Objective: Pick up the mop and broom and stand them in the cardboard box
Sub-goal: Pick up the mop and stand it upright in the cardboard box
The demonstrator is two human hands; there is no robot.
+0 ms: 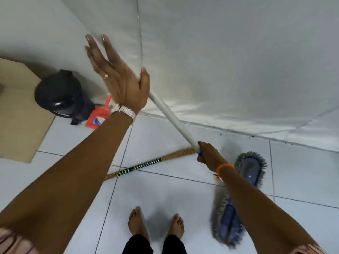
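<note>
My right hand [209,156] grips the lower end of the mop's white pole [170,116], just above the blue and grey fringed mop head [238,198] that hangs over the floor at the right. My left hand [117,77] is raised higher up the pole, fingers spread, with the thumb against the pole and no grip around it. The broom [146,165], straw with a black and green wrapped handle, lies flat on the white tiles between my arms. The cardboard box [18,107] stands at the left edge.
A black pedal bin [62,94] stands next to the box against the white wall [220,52]. A red dustpan [99,116] leans beside the bin. My bare feet [156,224] stand on the tiles near the bottom of the view.
</note>
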